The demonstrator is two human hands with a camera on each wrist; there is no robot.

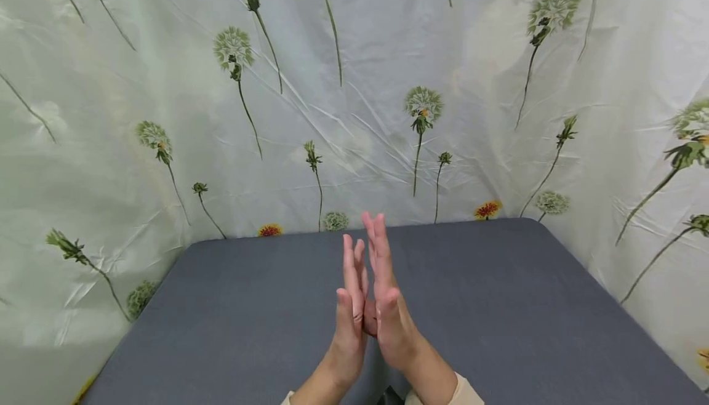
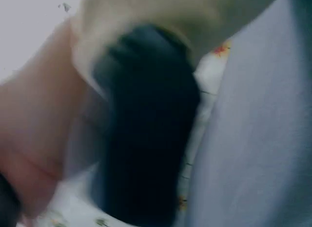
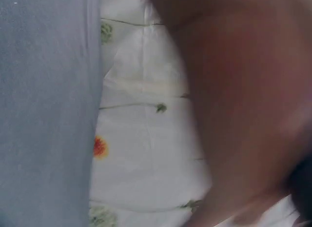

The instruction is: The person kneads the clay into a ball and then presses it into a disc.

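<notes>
Above the near middle of the grey table, my left hand (image 1: 351,319) and right hand (image 1: 392,322) stand upright with palms facing. Their fingers are straight and point up and away. The lower parts of the palms come together, while a narrow gap parts the fingertips. Neither hand holds an object. A beige sleeve (image 2: 209,17) and a dark strapped-on device (image 2: 146,124) fill much of the left wrist view, with blurred bare skin beside them. In the right wrist view a blurred, shadowed hand (image 3: 248,100) covers the right side.
The grey cloth-covered table (image 1: 249,331) spreads out on both sides of the hands. Behind and around it hangs a pale, shiny curtain (image 1: 354,116) printed with dandelions and small orange flowers.
</notes>
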